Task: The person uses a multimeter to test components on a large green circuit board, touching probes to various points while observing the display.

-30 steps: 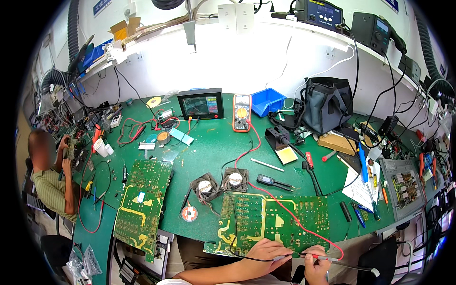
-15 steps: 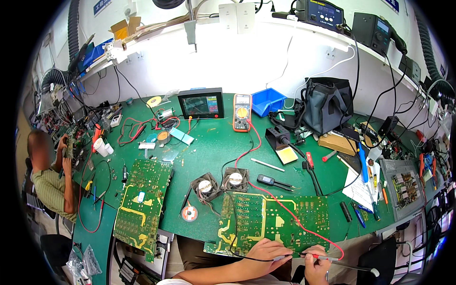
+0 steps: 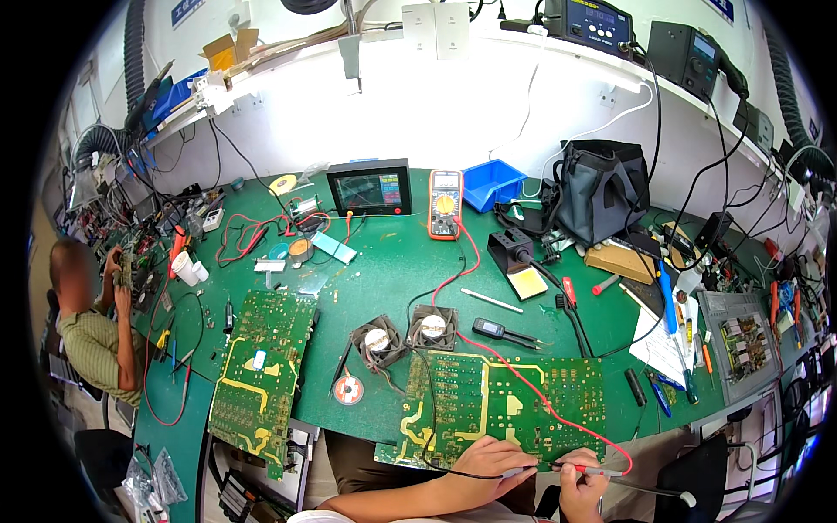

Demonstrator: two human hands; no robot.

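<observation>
A large green circuit board lies at the near edge of the bench, under my hands. My left hand is closed around the black multimeter probe, at the board's lower edge. My right hand pinches the red multimeter probe close by, the two tips nearly meeting near that edge. Whether the tips touch the board I cannot make out. Black and red leads run from the probes across the board to an orange multimeter standing at the back.
Two small fans and a solder reel sit beyond the board. Tweezers lie near them. Another circuit board is on the left. A soldering iron stand and a dark bag are behind. A person works at far left.
</observation>
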